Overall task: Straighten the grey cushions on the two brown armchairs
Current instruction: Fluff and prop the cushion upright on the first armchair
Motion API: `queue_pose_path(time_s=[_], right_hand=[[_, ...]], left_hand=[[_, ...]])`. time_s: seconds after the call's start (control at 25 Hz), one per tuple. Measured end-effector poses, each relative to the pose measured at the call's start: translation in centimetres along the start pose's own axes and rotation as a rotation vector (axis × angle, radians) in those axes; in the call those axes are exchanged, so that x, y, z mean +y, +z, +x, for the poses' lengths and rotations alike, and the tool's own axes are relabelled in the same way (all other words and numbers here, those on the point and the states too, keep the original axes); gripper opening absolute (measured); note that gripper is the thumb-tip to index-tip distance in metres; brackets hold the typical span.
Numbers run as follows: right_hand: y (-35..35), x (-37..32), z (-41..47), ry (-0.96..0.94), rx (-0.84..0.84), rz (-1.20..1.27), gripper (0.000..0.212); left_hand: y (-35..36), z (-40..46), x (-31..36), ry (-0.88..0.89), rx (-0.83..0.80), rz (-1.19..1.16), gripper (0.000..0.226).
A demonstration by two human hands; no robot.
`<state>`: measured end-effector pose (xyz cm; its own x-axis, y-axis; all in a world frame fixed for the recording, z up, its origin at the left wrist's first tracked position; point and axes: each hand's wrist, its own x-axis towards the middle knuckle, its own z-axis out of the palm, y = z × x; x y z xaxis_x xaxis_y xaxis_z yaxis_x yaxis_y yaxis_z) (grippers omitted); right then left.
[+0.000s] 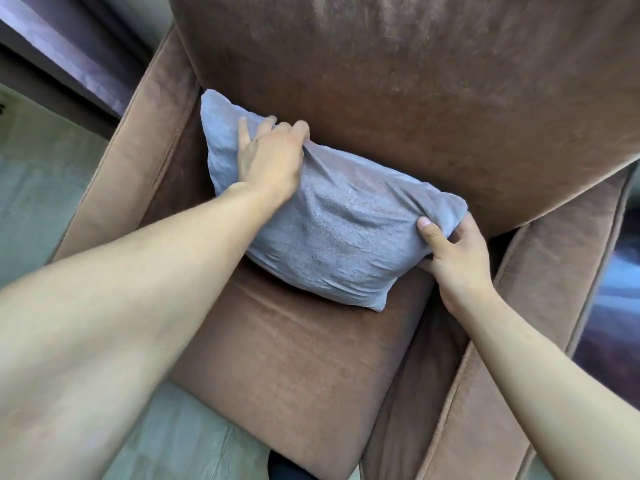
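A grey cushion [332,233] leans against the backrest of a brown armchair [298,355], resting on its seat and tilted, with its left corner higher than its right. My left hand [270,157] grips the cushion's top edge near the left side, fingers curled over the fabric. My right hand [453,251] pinches the cushion's right corner between thumb and fingers. Only this one armchair and one cushion are in view.
The armchair's two padded arms [145,161] [540,292] flank the seat. Pale floor [41,188] lies to the left and in front. A dark curtain [69,50] hangs at the upper left. A dark patterned rug [616,306] shows at the right edge.
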<state>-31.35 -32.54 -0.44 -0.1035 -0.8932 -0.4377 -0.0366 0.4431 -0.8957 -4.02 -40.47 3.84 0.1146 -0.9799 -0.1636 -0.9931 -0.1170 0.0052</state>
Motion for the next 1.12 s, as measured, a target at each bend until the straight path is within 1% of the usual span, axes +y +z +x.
queue_pose_path(time_s=[0.16, 0.24, 0.32, 0.4, 0.48, 0.6, 0.64, 0.72, 0.8, 0.88, 0.92, 0.96, 1.08, 1.12], right_hand=[[-1.0, -1.1, -0.9, -0.002, -0.020, 0.034, 0.036], [-1.2, -1.6, -0.8, -0.006, -0.013, 0.039, 0.035], [-0.9, -2.1, -0.5, 0.039, 0.021, -0.001, 0.039], [-0.2, -2.4, -0.7, 0.065, 0.087, -0.146, 0.045], [0.3, -2.9, -1.3, -0.002, 0.146, -0.282, 0.049], [0.4, -3.5, -1.6, -0.165, 0.133, -0.446, 0.057], [0.1, -3.8, -1.5, -0.212, 0.112, -0.508, 0.055], [-0.5, -4.4, -1.0, -0.262, 0.054, -0.619, 0.043], [-0.7, -4.9, -0.5, -0.297, 0.000, -0.702, 0.029], [-0.5, -5.3, -0.3, -0.364, 0.003, -0.763, 0.020], [-0.1, -5.7, 0.0, -0.378, 0.037, -0.773, 0.015], [0.1, -5.9, 0.3, -0.350, 0.081, -0.755, 0.012], [0.4, -6.5, 0.8, -0.172, 0.223, -0.564, 0.014], [0.2, -6.5, 0.6, -0.136, 0.243, -0.514, 0.012]], left_hand=[[-2.2, -1.0, 0.2, 0.070, 0.243, 0.016, 0.028], [-2.8, -0.6, 0.0, 0.120, 0.303, -0.003, 0.028], [-2.3, -0.1, -0.4, 0.161, 0.267, -0.002, 0.027], [-0.9, -0.6, -1.1, 0.120, 0.200, -0.003, 0.032], [0.2, -1.7, -1.9, 0.033, 0.194, -0.029, 0.043], [0.7, -3.6, -3.5, -0.015, 0.265, -0.025, 0.050], [0.5, -4.0, -4.2, -0.019, 0.276, -0.039, 0.050], [0.0, -4.3, -5.8, -0.025, 0.275, -0.075, 0.050], [-0.8, -3.5, -6.7, -0.010, 0.261, -0.047, 0.052], [-1.6, -1.6, -7.2, -0.008, 0.250, 0.011, 0.053], [-2.0, -0.2, -7.5, -0.016, 0.230, 0.032, 0.051], [-2.2, 1.0, -8.0, -0.013, 0.196, 0.060, 0.047], [-2.7, 3.4, -9.9, 0.049, 0.076, 0.146, 0.038], [-2.8, 3.7, -10.4, 0.083, 0.055, 0.175, 0.035]])
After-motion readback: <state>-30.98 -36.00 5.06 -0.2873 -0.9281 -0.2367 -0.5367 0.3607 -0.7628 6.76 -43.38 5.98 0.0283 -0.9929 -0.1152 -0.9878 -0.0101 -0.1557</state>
